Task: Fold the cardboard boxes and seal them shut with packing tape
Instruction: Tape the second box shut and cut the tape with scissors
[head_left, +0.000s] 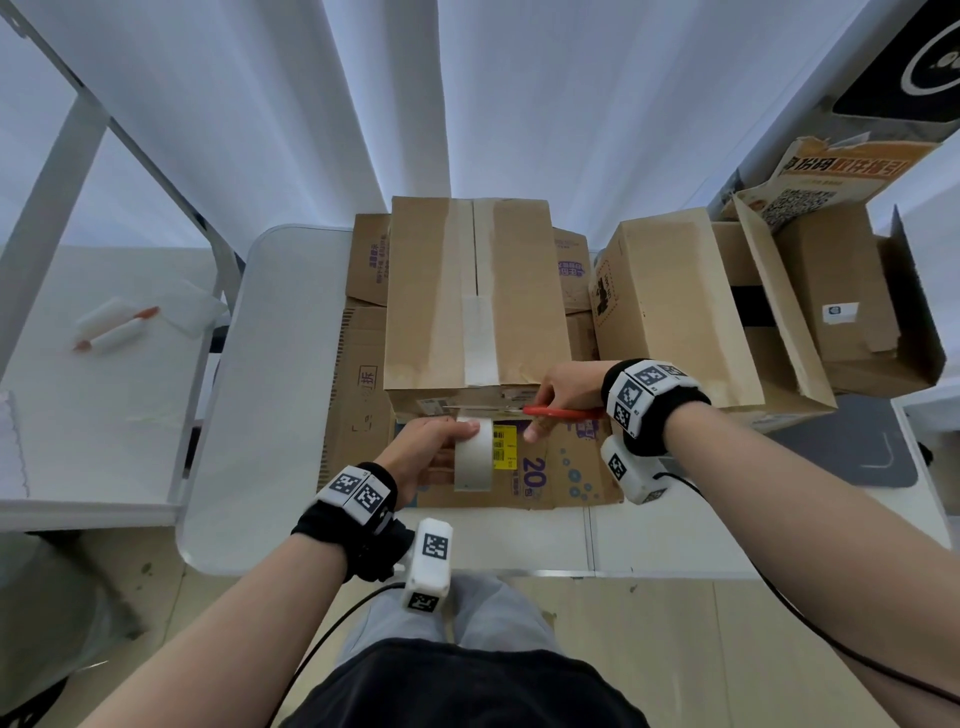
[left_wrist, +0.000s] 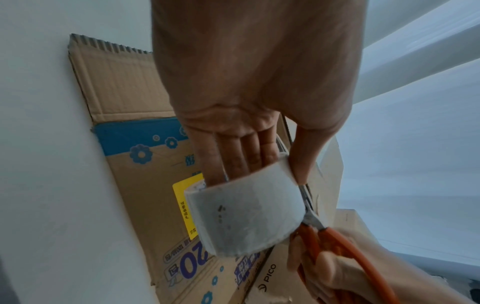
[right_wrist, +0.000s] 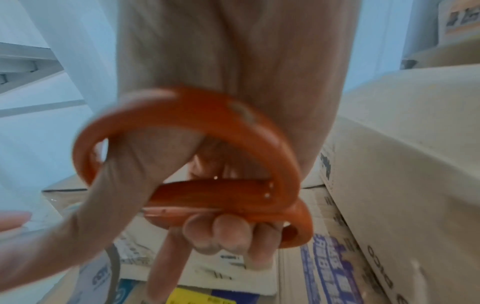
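Left hand grips the whitish packing tape roll, fingers through its core. Right hand squeezes orange-handled scissors, blades pointing left along the near edge of the brown taped cardboard box on the desk.

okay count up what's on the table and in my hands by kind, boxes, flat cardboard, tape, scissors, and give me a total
Assembled boxes: 3, the taped box, the closed box, the open box.
Flattened cardboard: 1 stack; sheets can't be counted.
Tape rolls: 1, left hand.
Scissors: 1, right hand.
Total: 6.
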